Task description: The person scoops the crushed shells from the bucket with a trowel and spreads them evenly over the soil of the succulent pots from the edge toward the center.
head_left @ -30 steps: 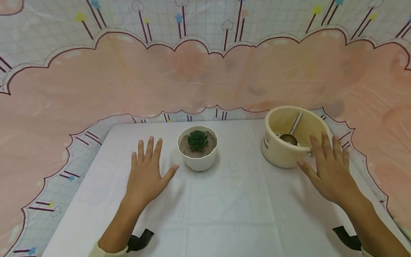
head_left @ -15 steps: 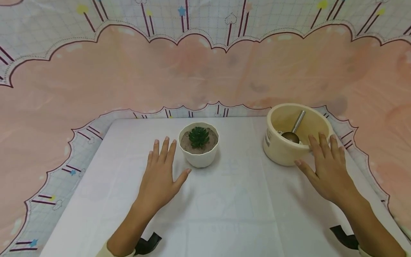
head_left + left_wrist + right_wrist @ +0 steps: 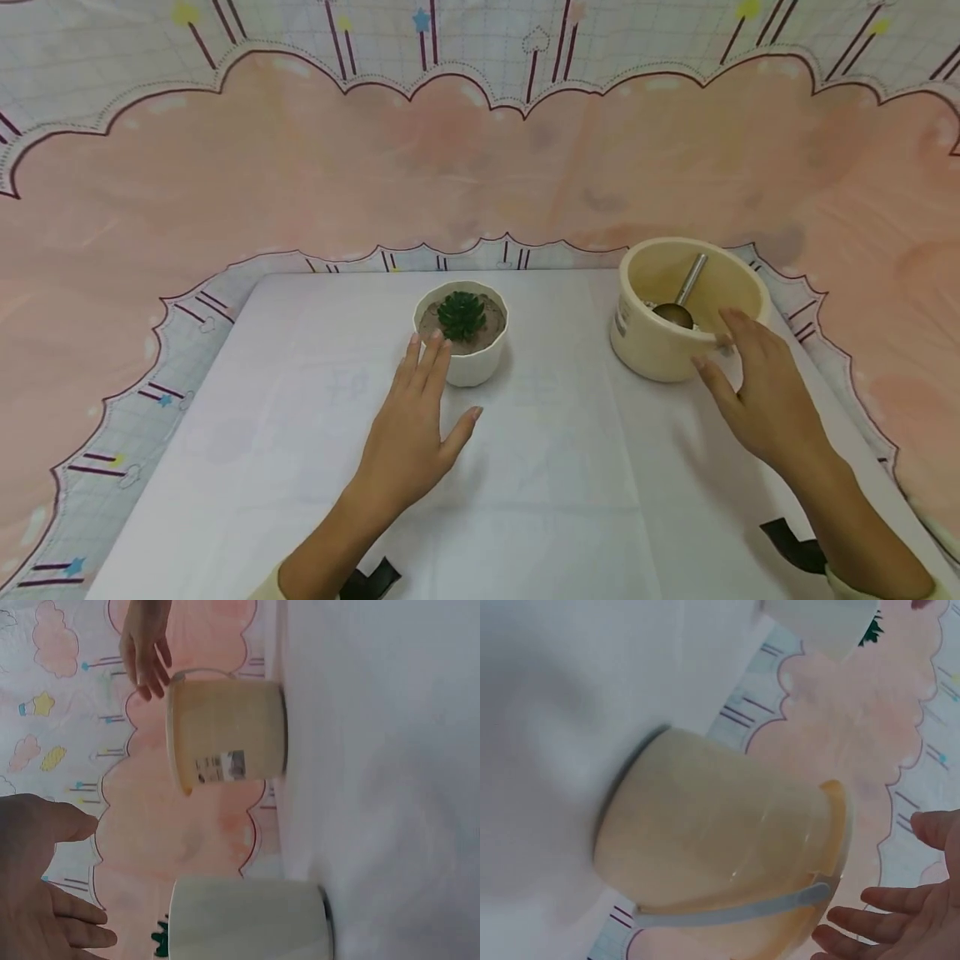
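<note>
A white scalloped pot holds a green succulent in brownish soil, near the back middle of the table. My left hand hovers in front of it, fingers extended and overlapping the pot's near left side in the head view; the left wrist view shows space between fingers and pot. At the right stands a cream bucket with a grey swing handle. Inside it a metal spoon leans over some whitish bits. My right hand is beside the bucket's near right rim, fingers slightly bent, holding nothing.
A white cloth covers the table. Behind and around it hangs a patterned pink sheet with cloud edges. A black strap sits at the left wrist, another black strap at the right.
My left hand has moved right, from beside the pot to in front of it. My right hand's fingers have drawn together and bent a little near the bucket. Pot and bucket stay put.
</note>
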Motion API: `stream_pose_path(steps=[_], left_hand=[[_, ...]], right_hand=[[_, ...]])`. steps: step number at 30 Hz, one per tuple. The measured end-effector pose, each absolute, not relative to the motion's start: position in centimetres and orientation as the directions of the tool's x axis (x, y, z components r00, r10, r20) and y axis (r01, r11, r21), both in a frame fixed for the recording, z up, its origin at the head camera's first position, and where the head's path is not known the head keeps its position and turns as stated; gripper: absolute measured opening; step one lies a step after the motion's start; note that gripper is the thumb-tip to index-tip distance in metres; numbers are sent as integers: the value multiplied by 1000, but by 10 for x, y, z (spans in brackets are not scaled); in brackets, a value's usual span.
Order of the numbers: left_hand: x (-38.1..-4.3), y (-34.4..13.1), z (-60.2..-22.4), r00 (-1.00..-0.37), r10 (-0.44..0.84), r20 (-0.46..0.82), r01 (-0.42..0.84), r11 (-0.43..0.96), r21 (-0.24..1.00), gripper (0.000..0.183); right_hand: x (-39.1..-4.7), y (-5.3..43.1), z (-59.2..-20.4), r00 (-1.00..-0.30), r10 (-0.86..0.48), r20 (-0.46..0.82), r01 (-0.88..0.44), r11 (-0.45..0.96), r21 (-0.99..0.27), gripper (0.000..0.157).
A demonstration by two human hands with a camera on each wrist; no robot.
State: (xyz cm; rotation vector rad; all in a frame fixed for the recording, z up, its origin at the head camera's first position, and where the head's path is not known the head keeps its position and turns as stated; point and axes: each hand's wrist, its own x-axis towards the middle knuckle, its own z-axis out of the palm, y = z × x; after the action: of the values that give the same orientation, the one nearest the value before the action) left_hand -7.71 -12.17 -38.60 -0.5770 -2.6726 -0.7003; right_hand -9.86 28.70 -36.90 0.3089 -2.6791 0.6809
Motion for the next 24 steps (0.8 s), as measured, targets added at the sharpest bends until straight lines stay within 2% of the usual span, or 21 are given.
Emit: stream_pose_path(steps=[4,12,17,24], left_hand=[[-76,-109,-390,-852,328,408,498,746,441,78],[-88,-72,-396,-846,398,355,532,597,600,71],[-101,-48,-401,-835,423,353,545,550,632,69],[-118,-16,-409,-841,409,356,531,490,691,69]], right_hand=[[-101,283,-364,-902,-94,420,-292,851,-437,62],[-109,274,-354,-912,-37,410,-247,845,-474,55],[-123,268,-348,-938,9,347,-189,826,-532,55],[-147,264,-338,-971,101,215,-48,803,-594,63]])
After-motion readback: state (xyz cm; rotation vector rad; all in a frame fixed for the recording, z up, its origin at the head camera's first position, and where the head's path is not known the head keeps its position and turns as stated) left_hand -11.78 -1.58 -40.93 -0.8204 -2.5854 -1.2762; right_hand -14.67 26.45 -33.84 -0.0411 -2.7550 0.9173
